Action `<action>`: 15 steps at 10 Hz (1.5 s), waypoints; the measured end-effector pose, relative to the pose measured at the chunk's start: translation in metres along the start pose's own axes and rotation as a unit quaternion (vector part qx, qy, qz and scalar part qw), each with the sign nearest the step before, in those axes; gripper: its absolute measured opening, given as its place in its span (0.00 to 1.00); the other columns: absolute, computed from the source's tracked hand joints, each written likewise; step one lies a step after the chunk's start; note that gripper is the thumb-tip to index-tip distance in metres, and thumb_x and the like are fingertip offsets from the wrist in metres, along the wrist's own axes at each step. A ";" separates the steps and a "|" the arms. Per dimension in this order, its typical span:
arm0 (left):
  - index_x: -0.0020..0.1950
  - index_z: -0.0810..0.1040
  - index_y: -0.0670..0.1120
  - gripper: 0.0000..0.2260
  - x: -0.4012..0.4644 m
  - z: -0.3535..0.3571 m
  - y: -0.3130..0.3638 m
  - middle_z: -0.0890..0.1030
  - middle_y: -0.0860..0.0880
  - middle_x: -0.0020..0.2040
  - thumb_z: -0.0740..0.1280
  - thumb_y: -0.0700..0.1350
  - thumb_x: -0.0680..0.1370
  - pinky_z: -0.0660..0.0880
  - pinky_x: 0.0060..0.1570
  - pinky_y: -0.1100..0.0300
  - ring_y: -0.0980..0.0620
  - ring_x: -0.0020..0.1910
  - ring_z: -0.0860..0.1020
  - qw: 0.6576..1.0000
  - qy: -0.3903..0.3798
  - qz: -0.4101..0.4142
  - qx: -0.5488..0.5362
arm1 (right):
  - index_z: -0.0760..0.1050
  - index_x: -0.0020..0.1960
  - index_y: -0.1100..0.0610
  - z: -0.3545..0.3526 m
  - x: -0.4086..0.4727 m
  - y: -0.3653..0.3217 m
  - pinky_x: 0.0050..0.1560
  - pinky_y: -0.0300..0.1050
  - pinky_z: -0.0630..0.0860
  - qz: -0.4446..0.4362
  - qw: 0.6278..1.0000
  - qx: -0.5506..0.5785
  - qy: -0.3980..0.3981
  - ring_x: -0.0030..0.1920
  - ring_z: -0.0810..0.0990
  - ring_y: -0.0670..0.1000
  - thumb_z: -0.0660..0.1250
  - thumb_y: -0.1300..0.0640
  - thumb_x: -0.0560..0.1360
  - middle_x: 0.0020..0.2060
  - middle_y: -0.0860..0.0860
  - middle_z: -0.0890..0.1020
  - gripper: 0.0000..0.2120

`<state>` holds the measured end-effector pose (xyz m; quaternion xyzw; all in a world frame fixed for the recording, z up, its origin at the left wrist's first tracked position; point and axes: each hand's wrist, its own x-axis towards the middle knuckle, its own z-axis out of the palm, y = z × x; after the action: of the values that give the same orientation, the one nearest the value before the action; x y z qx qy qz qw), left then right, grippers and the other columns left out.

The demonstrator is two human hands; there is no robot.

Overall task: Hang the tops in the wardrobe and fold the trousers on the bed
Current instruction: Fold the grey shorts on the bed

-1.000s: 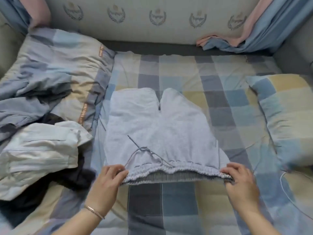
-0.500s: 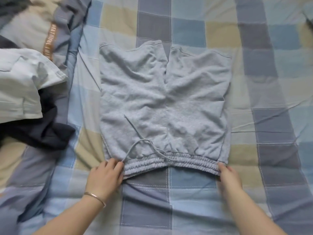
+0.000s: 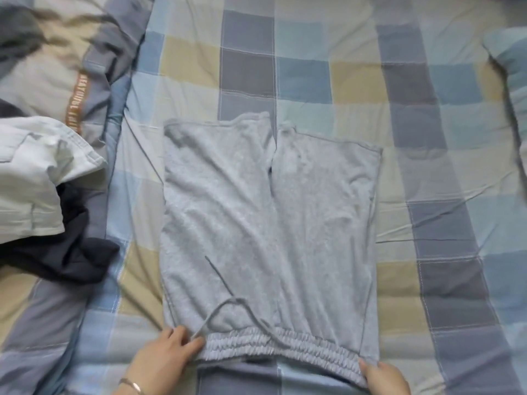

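Since a moment ago both hands have slid lower in view, and the grey shorts (image 3: 271, 238) now lie flatter and squarer on the bed (image 3: 427, 166), legs pointing away and waistband nearest the person. That suggests the spreading-out is done and the first fold can begin. The bed's sheet is a soft checked cotton in blue, grey and tan, creased around the garment. To the left sits a rumpled pile: a stiff white garment (image 3: 34, 178) over a dark navy one (image 3: 71, 252). The shorts are a fleecy, marled jersey with a ribbed elastic waistband (image 3: 279, 346) and a thin grey drawstring (image 3: 222, 292) looping loosely across the front. The left hand (image 3: 165, 357) pinches the waistband's left corner; the right hand (image 3: 385, 377) grips its right corner, fingers curled on the cloth.
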<state>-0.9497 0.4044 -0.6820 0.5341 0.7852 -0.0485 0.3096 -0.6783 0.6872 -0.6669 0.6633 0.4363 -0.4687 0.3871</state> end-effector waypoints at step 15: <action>0.32 0.75 0.46 0.08 0.230 -0.198 -0.178 0.76 0.55 0.23 0.64 0.43 0.72 0.82 0.37 0.53 0.51 0.32 0.77 0.714 0.361 -0.283 -0.530 | 0.67 0.36 0.52 -0.018 -0.028 -0.404 0.36 0.37 0.65 -0.517 0.809 0.185 0.212 0.35 0.68 0.48 0.62 0.61 0.77 0.33 0.46 0.70 0.12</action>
<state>-1.2451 0.5957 -0.6917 0.0128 0.8487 0.4866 0.2068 -1.0588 0.8267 -0.6776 0.4818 0.6908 -0.5194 -0.1440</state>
